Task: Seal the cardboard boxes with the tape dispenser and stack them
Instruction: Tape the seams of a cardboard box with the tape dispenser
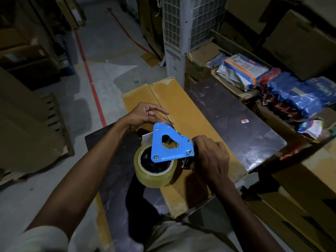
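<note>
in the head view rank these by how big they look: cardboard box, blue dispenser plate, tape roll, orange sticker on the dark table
1. cardboard box, by far
2. tape roll and blue dispenser plate: look alike, and both are held nearer the camera, so unranked
3. orange sticker, tiny

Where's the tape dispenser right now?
Centre of the head view: the tape dispenser is above the cardboard box, its handle gripped by the right hand, left hand at its front end.

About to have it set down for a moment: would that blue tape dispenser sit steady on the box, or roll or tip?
The tape dispenser probably tips rather than rolls: its flat blue plate blocks rolling. The full tape roll hangs at one end, so it is likely roll-heavy. The right hand grips the handle; the flat cardboard box should hold it laid on its side.
</note>
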`<state>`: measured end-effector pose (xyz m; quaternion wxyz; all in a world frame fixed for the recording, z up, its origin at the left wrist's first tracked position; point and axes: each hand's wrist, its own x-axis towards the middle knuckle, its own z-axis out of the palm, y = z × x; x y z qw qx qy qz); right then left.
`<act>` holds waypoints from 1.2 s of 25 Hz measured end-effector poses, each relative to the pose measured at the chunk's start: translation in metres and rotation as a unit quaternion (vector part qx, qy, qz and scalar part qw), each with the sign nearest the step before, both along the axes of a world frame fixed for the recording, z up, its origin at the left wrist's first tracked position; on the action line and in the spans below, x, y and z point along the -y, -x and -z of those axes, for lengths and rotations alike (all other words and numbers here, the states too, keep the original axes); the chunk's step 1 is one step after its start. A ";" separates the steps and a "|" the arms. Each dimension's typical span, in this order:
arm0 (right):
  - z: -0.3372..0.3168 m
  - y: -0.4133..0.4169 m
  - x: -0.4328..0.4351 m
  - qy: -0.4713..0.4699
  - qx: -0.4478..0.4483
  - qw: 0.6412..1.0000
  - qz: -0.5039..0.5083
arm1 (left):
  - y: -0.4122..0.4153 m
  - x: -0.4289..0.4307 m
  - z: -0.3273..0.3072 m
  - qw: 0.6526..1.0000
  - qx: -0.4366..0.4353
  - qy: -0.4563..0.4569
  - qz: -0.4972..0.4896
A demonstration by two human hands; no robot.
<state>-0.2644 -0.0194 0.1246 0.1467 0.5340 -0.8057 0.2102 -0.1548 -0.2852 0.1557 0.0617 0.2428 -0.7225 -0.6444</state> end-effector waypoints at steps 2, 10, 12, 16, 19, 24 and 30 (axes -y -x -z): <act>0.004 0.002 0.008 0.028 -0.019 0.999 -0.004 | 0.002 0.004 0.003 0.999 -0.025 0.021 -0.029; 0.017 0.015 0.042 0.000 0.025 0.999 -0.028 | 0.010 0.027 0.028 0.997 -0.006 0.036 -0.074; 0.013 0.015 0.054 -0.041 0.102 0.994 -0.028 | 0.015 0.044 0.030 0.997 0.019 0.053 -0.052; -0.015 0.031 0.094 -0.133 0.325 0.936 -0.006 | 0.019 0.080 0.014 0.994 0.104 0.036 -0.017; -0.023 0.056 0.133 -0.169 0.460 0.872 -0.014 | 0.037 0.099 -0.002 0.976 0.160 -0.060 -0.137; -0.022 0.087 0.183 -0.156 0.624 0.765 -0.034 | 0.071 0.142 -0.001 0.951 0.218 -0.078 -0.207; -0.046 0.089 0.202 -0.137 0.673 0.726 -0.035 | 0.075 0.151 -0.002 0.937 0.248 -0.117 -0.216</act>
